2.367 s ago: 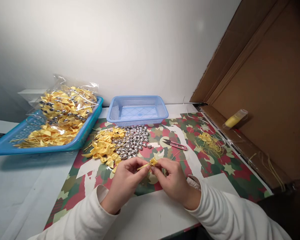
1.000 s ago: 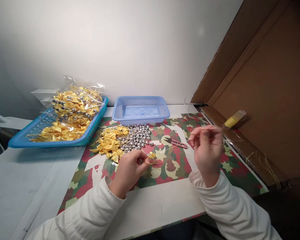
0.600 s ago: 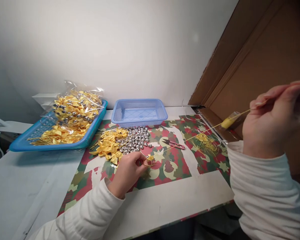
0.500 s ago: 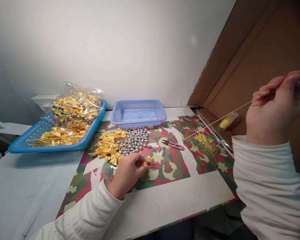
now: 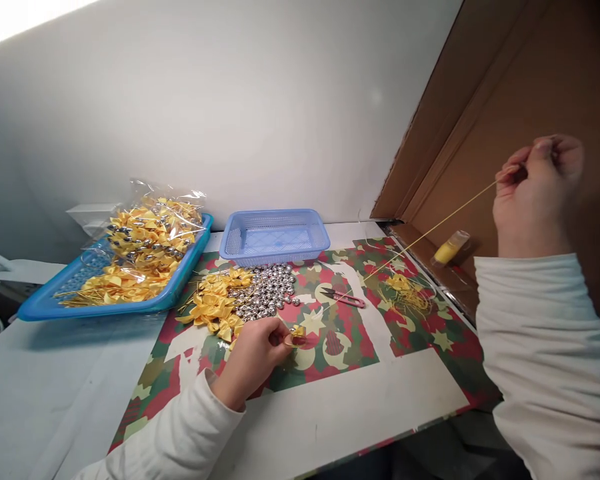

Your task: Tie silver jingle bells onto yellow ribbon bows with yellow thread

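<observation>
My left hand (image 5: 253, 357) rests on the patterned mat (image 5: 360, 333) and pinches a small yellow ribbon bow (image 5: 297, 333) between thumb and forefinger. A thin yellow thread (image 5: 425, 235) runs taut from that bow up to my right hand (image 5: 535, 193), which is raised high at the right and pinches the thread's end. Just beyond my left hand lie a pile of yellow bows (image 5: 215, 303) and a heap of silver bells (image 5: 267, 297).
A light blue mesh basket (image 5: 274, 235) stands at the back. A blue tray (image 5: 50, 300) at the left carries a clear bag of bows (image 5: 147, 227). Pink thread snips (image 5: 347, 299), yellow thread scraps (image 5: 405, 293), a yellow spool (image 5: 449, 250) and a cardboard wall (image 5: 530, 87) are at the right.
My right hand let go of the bow and drew the thread up and far to the right until it was taut. My left hand kept the bow on the mat.
</observation>
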A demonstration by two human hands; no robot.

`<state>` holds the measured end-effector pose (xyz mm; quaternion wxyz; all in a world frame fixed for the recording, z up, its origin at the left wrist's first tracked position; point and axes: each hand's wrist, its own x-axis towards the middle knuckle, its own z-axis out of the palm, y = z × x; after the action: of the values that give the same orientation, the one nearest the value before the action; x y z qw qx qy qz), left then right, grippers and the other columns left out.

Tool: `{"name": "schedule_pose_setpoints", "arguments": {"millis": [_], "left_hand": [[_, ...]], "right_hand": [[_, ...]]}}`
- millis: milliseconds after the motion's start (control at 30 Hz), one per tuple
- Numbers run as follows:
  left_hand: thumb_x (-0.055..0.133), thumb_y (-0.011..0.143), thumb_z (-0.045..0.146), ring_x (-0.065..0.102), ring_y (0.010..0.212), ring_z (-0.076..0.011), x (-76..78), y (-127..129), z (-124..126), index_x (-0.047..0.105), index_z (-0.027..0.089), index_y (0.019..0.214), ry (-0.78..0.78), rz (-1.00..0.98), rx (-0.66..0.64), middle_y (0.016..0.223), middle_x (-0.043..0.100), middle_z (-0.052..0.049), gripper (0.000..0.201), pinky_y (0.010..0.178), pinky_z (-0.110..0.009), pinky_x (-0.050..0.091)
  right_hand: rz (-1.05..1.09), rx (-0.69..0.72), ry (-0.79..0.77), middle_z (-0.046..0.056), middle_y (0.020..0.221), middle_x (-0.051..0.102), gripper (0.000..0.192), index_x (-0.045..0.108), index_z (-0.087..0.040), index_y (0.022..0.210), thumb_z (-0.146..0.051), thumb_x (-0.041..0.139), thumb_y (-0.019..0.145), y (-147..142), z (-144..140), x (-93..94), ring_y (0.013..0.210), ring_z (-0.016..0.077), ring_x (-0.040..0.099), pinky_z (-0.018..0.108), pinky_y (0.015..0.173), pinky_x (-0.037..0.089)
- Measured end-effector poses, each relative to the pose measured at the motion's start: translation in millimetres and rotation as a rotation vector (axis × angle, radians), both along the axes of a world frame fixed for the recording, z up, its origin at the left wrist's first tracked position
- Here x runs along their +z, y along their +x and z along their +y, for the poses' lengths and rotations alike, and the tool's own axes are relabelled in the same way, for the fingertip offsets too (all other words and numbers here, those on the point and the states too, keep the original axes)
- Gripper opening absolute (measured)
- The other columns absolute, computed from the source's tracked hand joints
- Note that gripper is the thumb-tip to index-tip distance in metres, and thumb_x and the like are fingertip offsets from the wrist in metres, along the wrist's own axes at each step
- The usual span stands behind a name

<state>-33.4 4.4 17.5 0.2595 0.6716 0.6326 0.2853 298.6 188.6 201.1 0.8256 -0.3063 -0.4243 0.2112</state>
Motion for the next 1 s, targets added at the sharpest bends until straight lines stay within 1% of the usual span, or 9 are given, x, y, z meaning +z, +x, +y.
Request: {"name": "schedule_pose_setpoints", "arguments": {"millis": [167, 433, 567, 633, 700, 767, 867, 933, 1000], "left_hand": [[0.054, 0.075, 0.018, 0.054, 0.054, -0.0139, -1.8, -4.0, 1.5, 0.059, 0.019, 0.063, 0.059, 0.066, -0.042, 0.06, 0.063, 0.001, 0.013, 0.055, -0.024, 0.038], [0.053, 0.067, 0.006, 0.053, 0.055, -0.0145, -2.8, -3.1, 5.3, 0.058, 0.02, 0.06, 0.135, 0.123, -0.107, 0.058, 0.06, 0.001, 0.017, 0.054, -0.024, 0.037], [0.052, 0.075, 0.011, 0.059, 0.069, -0.0195, -3.2, -4.7, 4.8, 0.062, 0.02, 0.068, 0.105, 0.132, -0.164, 0.071, 0.065, -0.004, 0.015, 0.064, -0.029, 0.045], [0.055, 0.073, 0.012, 0.061, 0.087, -0.0242, 0.5, -11.2, 2.5, 0.067, 0.02, 0.085, 0.115, 0.133, -0.23, 0.088, 0.068, -0.007, 0.019, 0.077, -0.036, 0.049], [0.059, 0.066, 0.008, 0.054, 0.113, -0.0292, 9.5, -19.0, 0.3, 0.062, 0.021, 0.115, 0.115, 0.091, -0.337, 0.118, 0.063, -0.011, 0.051, 0.097, -0.043, 0.044], [0.06, 0.065, 0.007, 0.037, 0.134, -0.0305, 24.2, -22.7, 0.8, 0.044, 0.024, 0.138, 0.074, -0.015, -0.438, 0.146, 0.043, -0.01, 0.078, 0.11, -0.046, 0.032], [0.063, 0.078, 0.02, 0.023, 0.143, -0.0295, 52.7, -8.7, 11.3, 0.028, 0.028, 0.148, 0.058, -0.262, -0.443, 0.156, 0.028, -0.007, 0.079, 0.116, -0.047, 0.022], [0.066, 0.08, 0.028, 0.025, 0.143, -0.0293, 71.6, 13.3, 24.5, 0.031, 0.029, 0.147, 0.056, -0.468, -0.434, 0.156, 0.029, -0.007, 0.075, 0.114, -0.044, 0.027], [0.069, 0.078, 0.034, 0.034, 0.138, -0.0299, 87.3, 37.7, 39.0, 0.042, 0.027, 0.14, 0.028, -0.647, -0.409, 0.15, 0.04, -0.009, 0.068, 0.109, -0.042, 0.035]], "right_hand": [[0.074, 0.138, -0.085, -0.008, 0.05, 0.045, 0.034, 0.043, -0.019, 0.07, 0.001, 0.031, 0.094, -6.9, -2.6, 0.9, 0.038, 0.0035, 0.037, 0.015, 0.04, 0.025], [-0.071, 0.042, 0.05, -0.01, 0.048, 0.043, 0.037, 0.044, -0.02, 0.067, 0.006, 0.033, 0.09, 0.4, -12.5, 26.8, 0.039, 0.0041, 0.039, 0.018, 0.043, 0.025], [-0.103, 0.105, 0.015, -0.008, 0.05, 0.047, 0.035, 0.045, -0.02, 0.067, 0.006, 0.038, 0.088, -6.1, -12.9, 28.5, 0.041, 0.0045, 0.044, 0.018, 0.044, 0.031], [-0.16, 0.169, 0.033, -0.007, 0.055, 0.051, 0.03, 0.048, -0.02, 0.07, 0.002, 0.044, 0.089, -15.8, -16.2, 30.4, 0.046, 0.0044, 0.049, 0.018, 0.045, 0.036], [-0.249, 0.258, 0.054, -0.007, 0.058, 0.055, 0.024, 0.05, -0.021, 0.073, -0.003, 0.049, 0.089, -30.5, -22.4, 35.1, 0.049, 0.004, 0.052, 0.018, 0.047, 0.04], [-0.352, 0.373, 0.043, -0.008, 0.059, 0.057, 0.018, 0.051, -0.02, 0.075, -0.008, 0.054, 0.088, -50.0, -30.6, 41.9, 0.051, 0.0036, 0.054, 0.018, 0.049, 0.043], [-0.407, 0.502, 0.028, -0.008, 0.062, 0.058, 0.012, 0.052, -0.019, 0.078, -0.015, 0.058, 0.087, -84.7, -41.8, 50.9, 0.054, 0.003, 0.056, 0.018, 0.053, 0.046], [-0.388, 0.527, 0.029, -0.008, 0.066, 0.056, 0.011, 0.053, -0.019, 0.079, -0.022, 0.06, 0.087, -106.7, -44.4, 52.6, 0.06, 0.0033, 0.06, 0.018, 0.056, 0.049], [-0.371, 0.543, 0.031, -0.007, 0.069, 0.056, 0.014, 0.054, -0.019, 0.08, -0.027, 0.063, 0.086, -123.4, -41.2, 48.7, 0.065, 0.0046, 0.062, 0.018, 0.058, 0.051]]}}
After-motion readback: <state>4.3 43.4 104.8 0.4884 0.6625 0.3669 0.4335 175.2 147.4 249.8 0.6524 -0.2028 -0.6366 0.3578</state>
